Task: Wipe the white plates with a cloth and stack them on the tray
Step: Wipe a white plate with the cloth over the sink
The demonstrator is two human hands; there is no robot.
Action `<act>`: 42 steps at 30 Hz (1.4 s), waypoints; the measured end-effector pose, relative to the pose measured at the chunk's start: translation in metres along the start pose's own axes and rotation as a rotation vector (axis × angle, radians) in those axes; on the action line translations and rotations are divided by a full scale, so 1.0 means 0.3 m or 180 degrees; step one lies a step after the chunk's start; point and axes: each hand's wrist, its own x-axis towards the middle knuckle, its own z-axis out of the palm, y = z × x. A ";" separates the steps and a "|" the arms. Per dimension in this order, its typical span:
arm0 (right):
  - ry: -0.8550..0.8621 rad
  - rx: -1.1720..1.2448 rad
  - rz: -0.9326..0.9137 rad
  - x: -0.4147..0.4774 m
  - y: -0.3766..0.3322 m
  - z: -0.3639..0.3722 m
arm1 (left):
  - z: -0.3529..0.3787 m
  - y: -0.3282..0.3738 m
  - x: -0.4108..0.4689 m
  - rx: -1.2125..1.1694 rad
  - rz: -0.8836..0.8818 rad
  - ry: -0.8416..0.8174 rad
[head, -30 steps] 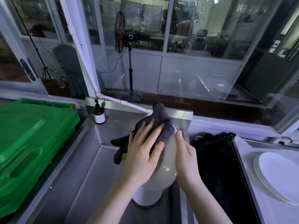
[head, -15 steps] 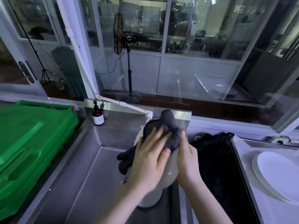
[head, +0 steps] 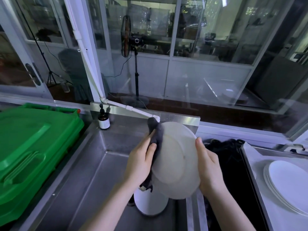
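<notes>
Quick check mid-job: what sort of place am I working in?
Most likely a commercial kitchen's dishwashing area: a deep steel sink, a stack of white plates on a tray at the right, and a big green bin at the left.

Dim, bluish light and a strongly bowed wide-angle view.

I get soft, even light with only faint shadows. The window panes (head: 208,39) carry pale reflections and lamp glints at top right, and the steel sink (head: 86,172) has a dull sheen. The white plate (head: 176,160) is brightest mid-frame, soft-edged like the left hand (head: 140,164) and right hand (head: 210,165). The dark cloth (head: 155,135) loses all texture. The window posts (head: 90,47) bend toward the edges.
</notes>
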 end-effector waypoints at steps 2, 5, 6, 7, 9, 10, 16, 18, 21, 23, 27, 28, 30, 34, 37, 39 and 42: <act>-0.0092 -0.0045 0.0043 0.011 -0.002 0.009 | 0.015 0.044 0.000 0.0016 0.0411 -0.0083; -0.0177 -0.0080 0.0075 0.022 0.004 0.012 | 0.016 0.084 0.017 0.0193 0.0728 -0.0257; -0.0213 -0.0100 0.0107 0.025 0.003 0.010 | 0.011 0.081 0.021 0.0206 0.0755 -0.0308; -0.0236 -0.0114 0.0132 0.031 0.003 0.005 | 0.005 0.073 0.022 0.0182 0.0752 -0.0308; -0.0127 -0.0034 0.0145 0.041 -0.004 -0.004 | -0.005 0.045 0.018 0.0115 0.0612 -0.0093; -0.0013 0.0032 0.0145 0.047 -0.009 -0.009 | -0.007 0.027 0.008 0.0063 0.0427 0.0052; 0.0708 0.0676 0.0275 0.084 -0.021 0.002 | 0.035 -0.006 -0.174 -0.0076 0.0001 0.0311; 0.0886 0.0777 0.0387 0.091 -0.015 0.027 | 0.049 0.022 -0.197 -0.0042 0.0373 0.0311; 0.0913 0.0608 0.0418 0.089 -0.011 0.046 | 0.039 0.009 -0.157 -0.0150 0.0384 0.0436; 0.0858 0.0562 0.0400 0.092 -0.016 0.042 | 0.022 -0.012 -0.139 -0.0157 0.0086 0.0545; 0.0871 0.0894 0.0348 0.096 -0.032 0.047 | 0.037 0.003 -0.182 0.0129 0.0440 0.0509; 0.0874 0.0968 0.0359 0.098 -0.033 0.057 | 0.050 0.014 -0.199 0.0245 0.0678 0.0424; 0.0872 0.1137 0.0510 0.097 -0.030 0.085 | 0.074 0.031 -0.218 0.0445 0.1048 0.0250; 0.0381 0.1796 0.1205 0.053 -0.008 0.136 | 0.071 0.065 -0.168 0.0672 0.1541 -0.0005; 0.0130 0.1891 0.1208 0.040 0.009 0.138 | 0.038 0.077 -0.115 0.0707 0.1536 -0.0210; 0.0068 0.1969 0.1159 0.042 -0.006 0.132 | 0.024 0.077 -0.110 0.0632 0.1473 -0.0221; 0.0169 0.1911 0.1100 0.056 -0.014 0.123 | 0.019 0.049 -0.142 0.0673 0.1426 -0.0018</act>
